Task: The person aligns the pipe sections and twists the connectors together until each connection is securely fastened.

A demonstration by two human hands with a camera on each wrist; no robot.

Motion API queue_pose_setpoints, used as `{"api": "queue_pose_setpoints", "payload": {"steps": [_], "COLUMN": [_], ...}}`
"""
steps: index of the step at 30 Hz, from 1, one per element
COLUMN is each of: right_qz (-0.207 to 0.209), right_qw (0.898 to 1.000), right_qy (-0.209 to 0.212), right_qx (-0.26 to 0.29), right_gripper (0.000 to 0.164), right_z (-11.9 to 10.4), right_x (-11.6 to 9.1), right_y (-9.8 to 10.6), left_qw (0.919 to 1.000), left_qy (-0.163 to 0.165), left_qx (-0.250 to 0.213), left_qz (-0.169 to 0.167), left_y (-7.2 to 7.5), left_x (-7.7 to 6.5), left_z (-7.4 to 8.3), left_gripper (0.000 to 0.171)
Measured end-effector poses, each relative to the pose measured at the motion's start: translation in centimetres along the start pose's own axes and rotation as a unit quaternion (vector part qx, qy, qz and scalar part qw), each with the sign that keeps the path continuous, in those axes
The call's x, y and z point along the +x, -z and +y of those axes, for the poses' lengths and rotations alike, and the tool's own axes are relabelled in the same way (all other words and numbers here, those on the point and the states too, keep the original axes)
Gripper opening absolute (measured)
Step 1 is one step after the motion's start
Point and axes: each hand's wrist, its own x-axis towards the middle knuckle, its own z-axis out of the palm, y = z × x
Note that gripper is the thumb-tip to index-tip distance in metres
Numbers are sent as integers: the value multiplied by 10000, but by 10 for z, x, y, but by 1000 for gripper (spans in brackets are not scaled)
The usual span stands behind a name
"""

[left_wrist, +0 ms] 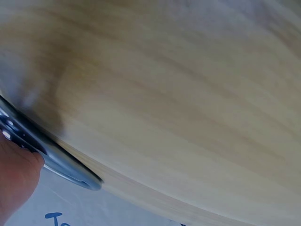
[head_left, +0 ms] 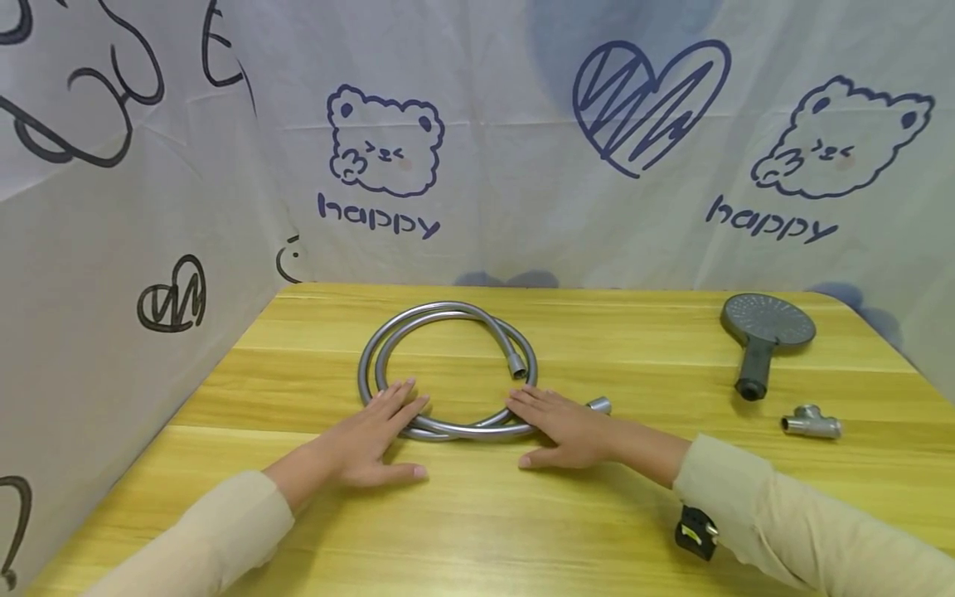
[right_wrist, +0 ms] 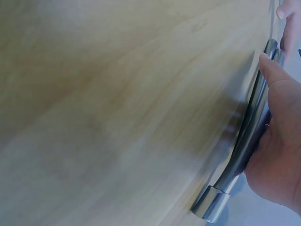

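A grey metallic shower hose [head_left: 477, 431] lies coiled in a loop on the table. One end fitting [head_left: 517, 366] points inward on the loop's right side; the other end fitting [head_left: 599, 405] sticks out beyond the right hand. My left hand [head_left: 366, 444] rests on the coil's near-left part, fingers extended and thumb spread to the right. On the near-right part rests my right hand [head_left: 570, 429], its fingers extended over the tubing. In the right wrist view, the hose [right_wrist: 254, 122] runs beside that palm down to its shiny fitting [right_wrist: 210, 203].
A grey shower head [head_left: 768, 323] lies at the back right of the wooden table [head_left: 462, 531]. Nearer stands a small metal tee fitting [head_left: 811, 423]. White cloth walls [head_left: 507, 191] with drawings border the table at the back and sides.
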Motion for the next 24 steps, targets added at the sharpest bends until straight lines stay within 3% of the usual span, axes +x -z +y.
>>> {"api": "queue_pose_setpoints", "payload": {"steps": [20,24], "right_qz": [276,219], "right_qw": [9989,9993], "right_qy": [338,248], "right_qx": [166,191], "right_gripper": [77,76], "right_z": [6,8], "right_x": [-19,-22], "right_y": [0,0], "left_qw": [9999,9997], "left_qy": [-86,-105], "left_qx": [40,-34], "left_qz": [-143,-198], "left_y": [0,0], "left_x": [3,3], "left_z": [14,17], "left_gripper": [90,90]}}
